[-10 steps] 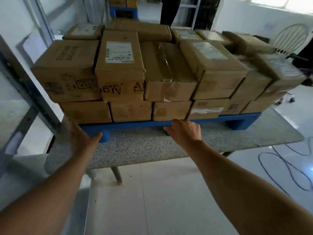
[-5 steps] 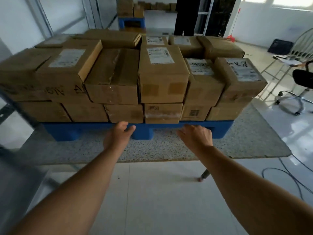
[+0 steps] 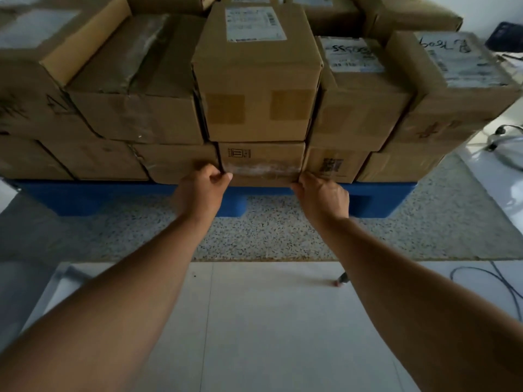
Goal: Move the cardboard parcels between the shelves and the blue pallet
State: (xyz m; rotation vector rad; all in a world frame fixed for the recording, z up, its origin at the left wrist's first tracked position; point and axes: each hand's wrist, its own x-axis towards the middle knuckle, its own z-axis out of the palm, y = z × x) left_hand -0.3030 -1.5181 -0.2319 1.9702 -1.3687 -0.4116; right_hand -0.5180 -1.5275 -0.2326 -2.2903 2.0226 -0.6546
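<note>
Several brown cardboard parcels stand two layers high on a blue pallet (image 3: 85, 195). In the bottom row, at the middle of the front, sits a low parcel (image 3: 261, 161) with a small printed symbol and clear tape along its front. My left hand (image 3: 202, 188) grips its left front corner, fingers curled into the gap beside it. At the parcel's right front corner my right hand (image 3: 322, 193) has its fingers curled around the edge. A taller parcel (image 3: 257, 77) with a white label rests directly on top of it.
The pallet rests on a speckled grey mat (image 3: 268, 230) over a white tiled floor (image 3: 268, 321). A dark cable (image 3: 495, 281) loops on the floor at the right. A chair base (image 3: 501, 137) shows at the right edge.
I have come closer to the pallet. Both hands rose from the pallet's front edge and closed on the two front corners of the low middle parcel.
</note>
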